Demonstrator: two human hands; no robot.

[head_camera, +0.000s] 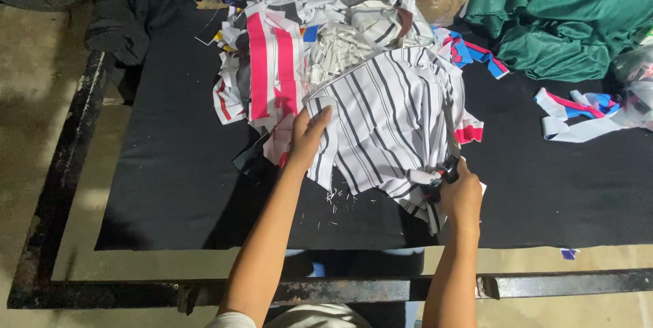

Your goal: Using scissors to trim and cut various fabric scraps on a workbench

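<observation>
At the far left, dark clothing (129, 15) hung over the corner of the bench (170, 192), whose black mat ran inside a rusted metal frame (61, 165). Just right of that, a pink-and-white striped piece (272, 73) lay on the left side of the fabric pile.

Your left hand (307, 134) rested flat on the left edge of the black-and-white striped cloth (388, 124), fingers spread and pressing it down onto the mat rather than pinching it. That cloth lay in the middle of the bench, draped over the near side of the pile, with short thread clippings (335, 202) scattered on the mat just near of it. Behind it sat a heap of small white strips (340, 49).

Your right hand (462, 195) was at the cloth's near right corner, its grip pressed together around a pair of scissors (450, 165) with dark handles, the blade reaching up along the cloth's right edge.

Farther right, a blue, pink and white strip (476, 53) trailed from the pile, green fabric (564, 15) was bunched at the far right, and more tricolour strips (578, 114) lay near the right edge, well apart from your hands.
</observation>
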